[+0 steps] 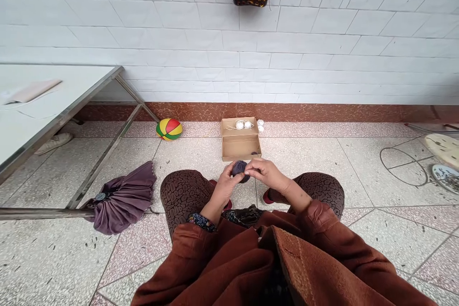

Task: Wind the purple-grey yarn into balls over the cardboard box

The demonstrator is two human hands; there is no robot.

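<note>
A dark purple ball of yarn [239, 169] sits in my left hand [225, 184], whose fingers and thumb curl round its left side. From the right, my right hand [268, 173] reaches over with thumb and fingertips pinched together against the ball; any strand between them is too fine to make out. Just beyond my hands an open cardboard box [241, 147] rests on the floor, a small dark item [254, 153] in its near right corner. Its lid part holds white balls [239, 125] with loose white thread.
More white balls [260, 125] lie right of the box. A colourful ball [169, 129] and a folded purple umbrella [124, 198] are near the metal-framed table [95, 87] at left. A black basket [252, 0] hangs on the tiled wall. A stool [442, 148] stands at right.
</note>
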